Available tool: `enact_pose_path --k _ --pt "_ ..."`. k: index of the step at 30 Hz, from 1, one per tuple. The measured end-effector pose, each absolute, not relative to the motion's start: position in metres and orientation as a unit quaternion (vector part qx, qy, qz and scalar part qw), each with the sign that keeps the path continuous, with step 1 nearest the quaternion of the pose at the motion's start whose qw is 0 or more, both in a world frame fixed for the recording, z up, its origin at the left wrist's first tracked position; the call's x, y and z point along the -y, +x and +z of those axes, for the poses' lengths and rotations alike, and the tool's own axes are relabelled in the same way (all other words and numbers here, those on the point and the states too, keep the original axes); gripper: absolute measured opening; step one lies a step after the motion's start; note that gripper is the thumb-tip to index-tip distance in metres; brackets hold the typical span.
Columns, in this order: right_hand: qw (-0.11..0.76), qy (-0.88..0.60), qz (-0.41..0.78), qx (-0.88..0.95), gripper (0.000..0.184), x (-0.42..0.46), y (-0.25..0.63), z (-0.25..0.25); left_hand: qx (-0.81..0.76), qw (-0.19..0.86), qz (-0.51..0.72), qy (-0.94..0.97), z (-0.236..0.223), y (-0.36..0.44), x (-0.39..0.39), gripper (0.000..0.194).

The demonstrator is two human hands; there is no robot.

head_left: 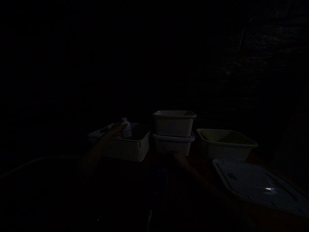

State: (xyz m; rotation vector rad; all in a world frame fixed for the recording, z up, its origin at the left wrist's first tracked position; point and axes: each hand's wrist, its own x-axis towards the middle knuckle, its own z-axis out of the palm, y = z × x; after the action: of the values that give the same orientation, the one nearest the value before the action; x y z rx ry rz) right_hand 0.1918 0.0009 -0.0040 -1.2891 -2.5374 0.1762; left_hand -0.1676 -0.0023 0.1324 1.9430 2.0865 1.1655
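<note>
The scene is very dark. My left hand (115,130) reaches over a white woven basket (130,149) and its fingers are wrapped round a small white bottle (126,128) held above the basket's rim. My right hand (180,158) lies low in front of two stacked white bins (173,124), close to the lower bin's front wall; its fingers are too dim to make out.
A wider pale bin (224,143) stands to the right of the stack. A flat white lid (256,183) lies in front of it at the right. A dark flat object (158,175) lies on the table between my arms.
</note>
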Motion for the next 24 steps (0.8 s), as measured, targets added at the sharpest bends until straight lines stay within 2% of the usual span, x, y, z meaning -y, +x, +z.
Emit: enact_pose_path --k 2,6,8,13,16,20,24 --pt "0.154 -0.441 0.059 0.882 0.036 -0.001 0.191 -0.001 -0.653 0.103 0.444 0.605 0.141 -0.170 0.007 0.031" --pt "0.191 -0.433 0.054 0.879 0.034 0.001 0.193 0.005 -0.603 0.125 0.513 0.598 0.172 -0.150 0.014 0.039" --pt "0.256 -0.410 0.052 0.874 0.032 0.005 0.195 0.009 -0.573 0.132 0.538 0.604 0.190 -0.131 0.025 0.043" --pt "0.487 -0.296 -0.006 0.822 0.036 0.020 0.198 0.026 -0.417 0.225 0.632 0.613 0.219 -0.077 0.070 0.047" --pt "0.556 -0.249 -0.011 0.793 0.043 0.028 0.202 0.042 -0.378 0.325 0.597 0.629 0.212 -0.045 0.083 0.043" --pt "0.625 -0.241 0.080 0.738 0.031 0.026 0.208 0.053 -0.388 0.412 0.518 0.641 0.177 -0.003 0.074 0.044" --pt "0.590 -0.240 0.170 0.752 0.034 0.015 0.207 0.046 -0.428 0.427 0.458 0.651 0.135 0.030 0.055 0.049"
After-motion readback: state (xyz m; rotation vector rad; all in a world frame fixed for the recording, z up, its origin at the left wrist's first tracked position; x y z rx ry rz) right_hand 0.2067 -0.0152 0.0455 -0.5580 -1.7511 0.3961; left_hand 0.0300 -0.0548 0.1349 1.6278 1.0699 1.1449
